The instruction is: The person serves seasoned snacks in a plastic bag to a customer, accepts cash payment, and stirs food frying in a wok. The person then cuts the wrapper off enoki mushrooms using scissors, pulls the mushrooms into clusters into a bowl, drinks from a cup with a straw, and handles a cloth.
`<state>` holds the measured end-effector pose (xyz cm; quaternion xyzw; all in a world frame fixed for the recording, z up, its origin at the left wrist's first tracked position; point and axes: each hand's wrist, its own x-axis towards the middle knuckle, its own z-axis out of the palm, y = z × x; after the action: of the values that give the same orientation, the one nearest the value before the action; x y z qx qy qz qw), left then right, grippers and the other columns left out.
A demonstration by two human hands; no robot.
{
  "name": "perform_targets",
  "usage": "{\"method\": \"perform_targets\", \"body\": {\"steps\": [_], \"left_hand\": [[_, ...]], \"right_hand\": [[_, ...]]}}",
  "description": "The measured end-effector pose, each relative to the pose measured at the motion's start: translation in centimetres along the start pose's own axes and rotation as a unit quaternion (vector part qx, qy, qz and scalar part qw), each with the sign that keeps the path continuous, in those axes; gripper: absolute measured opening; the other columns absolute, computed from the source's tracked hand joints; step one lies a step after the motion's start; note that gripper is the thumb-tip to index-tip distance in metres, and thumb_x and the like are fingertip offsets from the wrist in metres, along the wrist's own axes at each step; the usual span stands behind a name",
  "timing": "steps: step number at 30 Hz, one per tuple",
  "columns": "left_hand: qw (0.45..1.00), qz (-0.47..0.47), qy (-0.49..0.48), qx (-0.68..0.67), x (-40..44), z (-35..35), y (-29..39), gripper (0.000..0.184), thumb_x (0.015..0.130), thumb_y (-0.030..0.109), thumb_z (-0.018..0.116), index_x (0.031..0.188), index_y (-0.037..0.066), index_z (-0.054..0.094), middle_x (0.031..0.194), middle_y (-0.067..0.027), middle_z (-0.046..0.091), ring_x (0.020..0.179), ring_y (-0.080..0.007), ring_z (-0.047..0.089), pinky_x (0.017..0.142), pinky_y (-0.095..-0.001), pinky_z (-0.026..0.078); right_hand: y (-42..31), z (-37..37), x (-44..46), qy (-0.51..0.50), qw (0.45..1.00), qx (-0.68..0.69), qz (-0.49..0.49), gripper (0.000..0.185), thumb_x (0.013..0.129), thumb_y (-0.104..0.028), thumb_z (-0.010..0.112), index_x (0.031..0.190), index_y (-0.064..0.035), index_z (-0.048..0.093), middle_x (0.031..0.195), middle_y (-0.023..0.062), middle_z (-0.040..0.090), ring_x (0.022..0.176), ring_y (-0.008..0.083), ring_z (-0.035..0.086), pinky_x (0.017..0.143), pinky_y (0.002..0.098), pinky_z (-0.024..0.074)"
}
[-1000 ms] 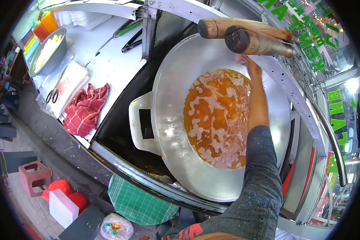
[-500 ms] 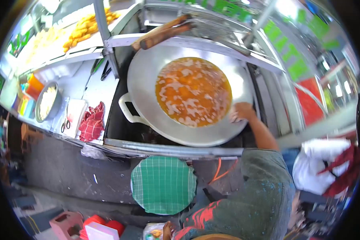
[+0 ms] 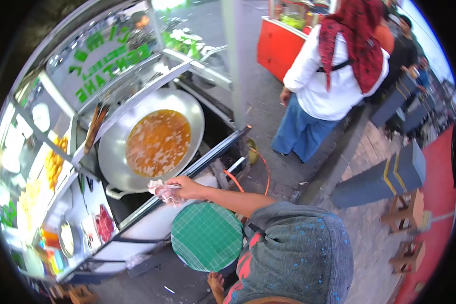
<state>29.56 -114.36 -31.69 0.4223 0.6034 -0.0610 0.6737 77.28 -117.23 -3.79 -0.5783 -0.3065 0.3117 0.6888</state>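
Note:
My right hand is closed around a crumpled pinkish-white cloth, held out over the front edge of the cart. Just beyond it sits a wide metal wok with frothy orange-brown oil in it. The wok's near handle is a little to the left of the cloth. My left hand hangs low at the bottom of the view, fingers loosely apart and nothing seen in them. Near it is a round top covered with a green checked cloth.
On the cart's left side are a red cloth, a bowl and fried pieces. Wooden-handled tools lie across the wok's far side. An orange hose runs below. A person in white stands at the right, beyond wooden stools.
My right hand has come off the wok's right rim, bringing the cloth toward me past the cart's front edge. The view has swung right, showing the street and a person standing there.

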Motion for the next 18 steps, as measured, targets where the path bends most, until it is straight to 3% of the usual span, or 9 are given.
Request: {"method": "perform_targets", "body": {"steps": [4, 6, 9, 15, 18], "left_hand": [[0.993, -0.008, -0.053, 0.109, 0.4, 1.0, -0.2, 0.047, 0.091, 0.038, 0.054, 0.129, 0.011, 0.047, 0.111, -0.01, 0.06, 0.087, -0.0243, 0.061, 0.061, -0.0342, 0.049], [0.985, -0.015, -0.075, 0.157, 0.5, 2.2, 0.8, 0.048, 0.091, 0.037, 0.054, 0.129, 0.01, 0.046, 0.111, -0.0101, 0.06, 0.087, -0.0243, 0.061, 0.061, -0.0342, 0.049], [0.97, -0.012, -0.104, 0.219, 0.9, 4.2, 3.3, 0.048, 0.091, 0.037, 0.054, 0.129, 0.01, 0.046, 0.11, -0.0103, 0.06, 0.087, -0.0243, 0.061, 0.061, -0.0342, 0.049], [0.947, -0.001, -0.12, 0.299, -0.7, 7.4, 8.8, 0.049, 0.09, 0.037, 0.055, 0.13, 0.009, 0.046, 0.11, -0.0106, 0.06, 0.087, -0.0243, 0.062, 0.061, -0.0342, 0.05], [0.94, 0.005, -0.12, 0.318, -0.6, 8.0, 10.1, 0.049, 0.09, 0.036, 0.055, 0.13, 0.009, 0.046, 0.11, -0.0108, 0.06, 0.087, -0.0242, 0.062, 0.061, -0.0342, 0.05]], "right_hand": [[-0.7, -7.2, -8.4, 0.06, 0.998, 0.016, 0.02, 0.024, 0.085, -0.02, 0.064, 0.103, -0.0036, 0.062, 0.088, -0.001, 0.062, 0.082, 0.0064, 0.055, 0.07, 0.0251, 0.0476], [-1.5, -10.1, -12.8, 0.095, 0.995, -0.012, 0.037, 0.024, 0.089, -0.021, 0.061, 0.107, -0.0034, 0.061, 0.09, -0.002, 0.062, 0.081, 0.0037, 0.055, 0.066, 0.0219, 0.0466], [2.0, -14.3, -17.6, 0.177, 0.984, 0.005, 0.022, 0.025, 0.09, -0.023, 0.061, 0.106, -0.0041, 0.062, 0.088, -0.0003, 0.064, 0.078, 0.0048, 0.057, 0.065, 0.0241, 0.0488], [3.7, -19.6, -27.2, 0.284, 0.944, 0.023, 0.168, 0.022, 0.091, -0.022, 0.059, 0.103, -0.0052, 0.065, 0.083, 0.0023, 0.067, 0.072, 0.0089, 0.061, 0.065, 0.0276, 0.0509], [10.0, -22.2, -30.1, 0.331, 0.931, -0.013, 0.153, 0.02, 0.092, -0.02, 0.058, 0.1, -0.0047, 0.066, 0.081, 0.0028, 0.067, 0.072, 0.0094, 0.061, 0.065, 0.0287, 0.0507]]}}
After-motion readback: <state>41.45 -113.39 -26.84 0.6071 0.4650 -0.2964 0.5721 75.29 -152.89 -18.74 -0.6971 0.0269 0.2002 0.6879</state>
